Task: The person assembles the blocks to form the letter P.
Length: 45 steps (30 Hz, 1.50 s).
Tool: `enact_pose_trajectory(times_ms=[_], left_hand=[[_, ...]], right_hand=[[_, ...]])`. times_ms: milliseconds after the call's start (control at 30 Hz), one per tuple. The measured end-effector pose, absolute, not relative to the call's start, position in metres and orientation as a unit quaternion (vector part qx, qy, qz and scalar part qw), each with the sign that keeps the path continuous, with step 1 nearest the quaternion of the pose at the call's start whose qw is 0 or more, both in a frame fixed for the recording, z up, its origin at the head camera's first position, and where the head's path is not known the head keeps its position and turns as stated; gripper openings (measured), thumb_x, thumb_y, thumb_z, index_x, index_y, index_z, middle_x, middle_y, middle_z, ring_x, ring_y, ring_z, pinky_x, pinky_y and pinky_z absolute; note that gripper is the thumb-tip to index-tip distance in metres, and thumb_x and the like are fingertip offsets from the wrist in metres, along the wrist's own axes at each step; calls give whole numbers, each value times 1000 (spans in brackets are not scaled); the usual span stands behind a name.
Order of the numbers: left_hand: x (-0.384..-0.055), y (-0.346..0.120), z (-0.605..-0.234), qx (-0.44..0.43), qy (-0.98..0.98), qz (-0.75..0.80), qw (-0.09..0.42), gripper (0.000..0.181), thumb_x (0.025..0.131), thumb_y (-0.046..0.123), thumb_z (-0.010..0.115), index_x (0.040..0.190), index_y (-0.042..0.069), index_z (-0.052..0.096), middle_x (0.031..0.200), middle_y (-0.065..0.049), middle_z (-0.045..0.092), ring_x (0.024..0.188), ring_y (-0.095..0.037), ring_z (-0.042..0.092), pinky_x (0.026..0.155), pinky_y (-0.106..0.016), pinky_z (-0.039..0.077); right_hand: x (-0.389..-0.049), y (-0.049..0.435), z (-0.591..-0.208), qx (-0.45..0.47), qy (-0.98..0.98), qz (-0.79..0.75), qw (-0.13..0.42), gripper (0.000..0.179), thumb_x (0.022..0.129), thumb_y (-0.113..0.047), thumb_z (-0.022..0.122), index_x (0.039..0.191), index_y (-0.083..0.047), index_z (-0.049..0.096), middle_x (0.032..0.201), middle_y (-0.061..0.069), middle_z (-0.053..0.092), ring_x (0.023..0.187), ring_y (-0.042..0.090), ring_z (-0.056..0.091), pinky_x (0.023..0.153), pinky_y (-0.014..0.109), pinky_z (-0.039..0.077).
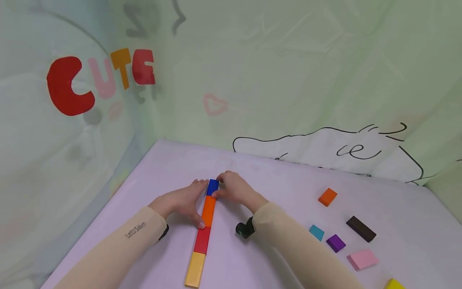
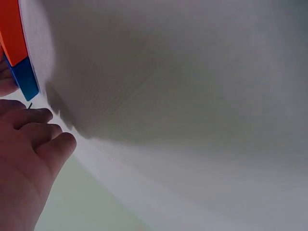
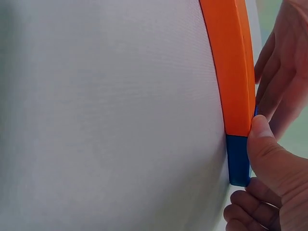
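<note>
A straight row of flat blocks runs away from me on the pale table: a light orange block nearest, then a red block, an orange block and a short blue block at the far end. My right hand holds the blue block, thumb on its right side by the orange joint and fingers at its far end. On the row's left side, my left hand has its fingers extended near the blue block. Its thumb touches the row by the orange-red joint.
Loose blocks lie to the right: orange, dark brown, teal, purple, pink and yellow. Sheet walls with drawings and letters bound the table at the left and back.
</note>
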State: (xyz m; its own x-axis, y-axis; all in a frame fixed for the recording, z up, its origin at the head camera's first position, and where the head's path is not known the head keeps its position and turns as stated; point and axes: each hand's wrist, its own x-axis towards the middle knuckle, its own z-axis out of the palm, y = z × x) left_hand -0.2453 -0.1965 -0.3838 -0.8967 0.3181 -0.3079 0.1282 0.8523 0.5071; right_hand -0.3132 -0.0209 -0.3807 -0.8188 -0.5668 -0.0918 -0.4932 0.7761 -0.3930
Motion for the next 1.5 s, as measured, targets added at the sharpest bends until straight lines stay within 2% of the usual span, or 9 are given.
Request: enact_pose_trajectory(times_ms=[267, 633, 867, 1133, 1267, 1500], left_hand=[[-254, -193, -381, 109, 944, 221, 219, 127, 68, 35, 95, 164, 7, 16, 172, -17, 16, 160, -38, 8, 124, -62, 25], [-261, -192, -383, 118, 950, 180, 227, 129, 67, 40, 95, 164, 8, 16, 172, -18, 14, 160, -39, 7, 123, -62, 27], [-264, -197, -381, 130, 952, 149, 234, 131, 67, 42, 95, 163, 3, 15, 171, -22, 15, 159, -42, 8, 124, -61, 25], [-263, -207, -384, 128, 953, 145, 233, 130, 66, 42, 95, 163, 2, 17, 170, -23, 17, 159, -44, 9, 123, -64, 25], [-264, -212, -385, 132, 953, 146, 231, 131, 65, 42, 95, 162, 0, 17, 170, -24, 17, 158, -45, 9, 124, -64, 24], [-262, -217, -382, 126, 954, 143, 233, 132, 65, 42, 95, 163, 1, 17, 170, -24, 16, 158, -44, 8, 124, -64, 22]], right_hand=[[-313, -22, -382, -286, 936, -182, 93, 47, 88, -24, 82, 123, 4, 69, 119, 20, 71, 111, 33, 66, 106, 43, 53], [-310, -22, -384, -282, 939, -175, 88, 49, 88, -26, 82, 126, 3, 68, 122, 19, 71, 115, 33, 65, 108, 43, 52], [-310, -27, -386, -277, 938, -177, 106, 53, 90, -28, 80, 132, 1, 66, 130, 19, 68, 124, 34, 62, 112, 45, 49], [-310, -38, -390, -289, 938, -167, 93, 52, 90, -30, 79, 130, 0, 67, 127, 17, 68, 121, 31, 62, 112, 42, 49], [-310, -40, -390, -289, 939, -160, 91, 54, 93, -33, 76, 134, -1, 65, 131, 17, 67, 123, 31, 62, 111, 42, 50], [-312, -11, -371, -286, 941, -162, 81, 56, 97, -34, 71, 140, -1, 60, 132, 17, 66, 123, 31, 62, 109, 44, 51]])
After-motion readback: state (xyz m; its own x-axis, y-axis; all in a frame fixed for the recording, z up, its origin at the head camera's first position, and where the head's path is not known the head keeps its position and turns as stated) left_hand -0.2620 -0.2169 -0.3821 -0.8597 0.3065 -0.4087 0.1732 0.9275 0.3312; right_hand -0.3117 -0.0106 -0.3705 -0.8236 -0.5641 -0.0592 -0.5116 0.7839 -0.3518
